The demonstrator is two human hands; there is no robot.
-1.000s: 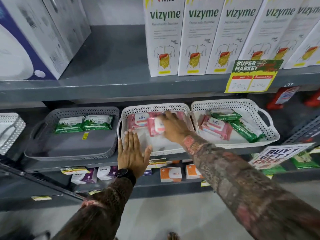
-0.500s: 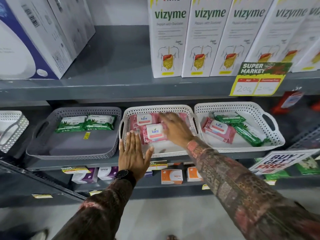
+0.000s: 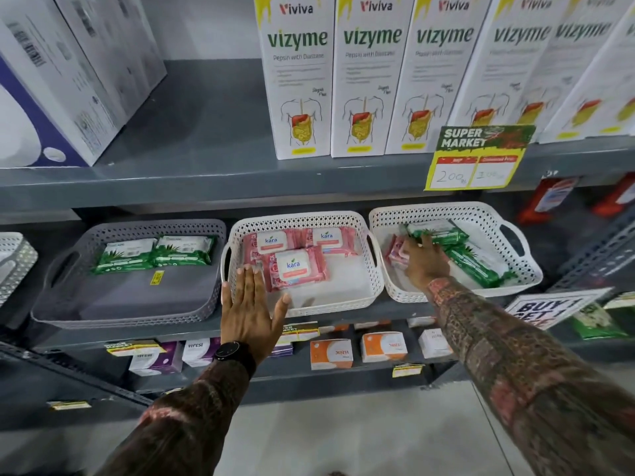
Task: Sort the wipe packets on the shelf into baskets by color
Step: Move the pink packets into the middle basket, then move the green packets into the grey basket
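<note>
Shop shelf (image 3: 240,180): wipe packets partly sorted.
Right hand (image 3: 424,259) rests on the pink packet (image 3: 395,254) in the right basket (image 3: 457,214), grip unclear; left hand (image 3: 249,304) lies flat, holding nothing, on the middle basket (image 3: 372,269) just leftward.

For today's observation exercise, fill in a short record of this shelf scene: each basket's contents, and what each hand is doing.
grey basket: two green packets
middle white basket: three pink packets
right white basket: mixed, pink packet and two green ones
left hand: flat and open on the middle basket's front rim
right hand: reaching onto the pink packet, grip hidden
</note>
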